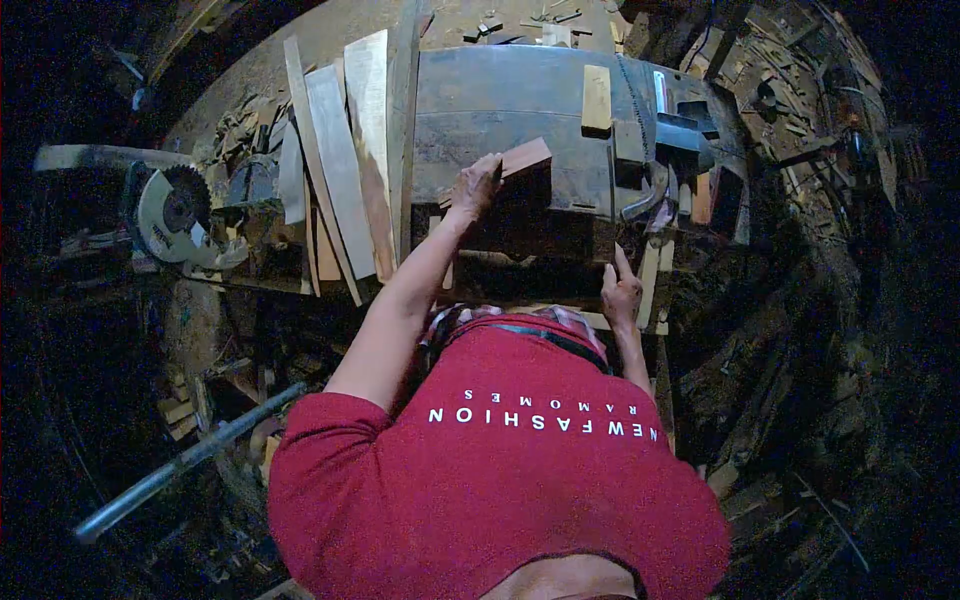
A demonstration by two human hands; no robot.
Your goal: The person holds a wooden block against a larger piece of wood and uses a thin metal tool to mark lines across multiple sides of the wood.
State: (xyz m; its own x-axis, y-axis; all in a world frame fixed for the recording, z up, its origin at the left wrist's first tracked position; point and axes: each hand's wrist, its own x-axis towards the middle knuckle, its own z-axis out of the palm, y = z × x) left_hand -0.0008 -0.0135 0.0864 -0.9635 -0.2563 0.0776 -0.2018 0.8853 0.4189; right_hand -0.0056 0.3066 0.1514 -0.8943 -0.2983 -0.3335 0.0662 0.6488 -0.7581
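My left hand (477,188) is closed on a reddish wooden block (527,156) at the near edge of the dark, worn workbench top (500,90). The block lies at a slant, its far end pointing right. My right hand (622,292) is lower and to the right, just off the bench edge, with the index finger stretched forward and the other fingers curled. Directly ahead of that finger runs a thin, dark straight strip (613,190). Whatever sits inside the right hand is hidden.
A pale wooden block (596,98) stands on the bench near a toothed strip (634,95) and a blue-grey metal tool (680,132). Long boards (340,165) lean at left, beside a circular saw (178,215). A metal pipe (190,462) slants at lower left.
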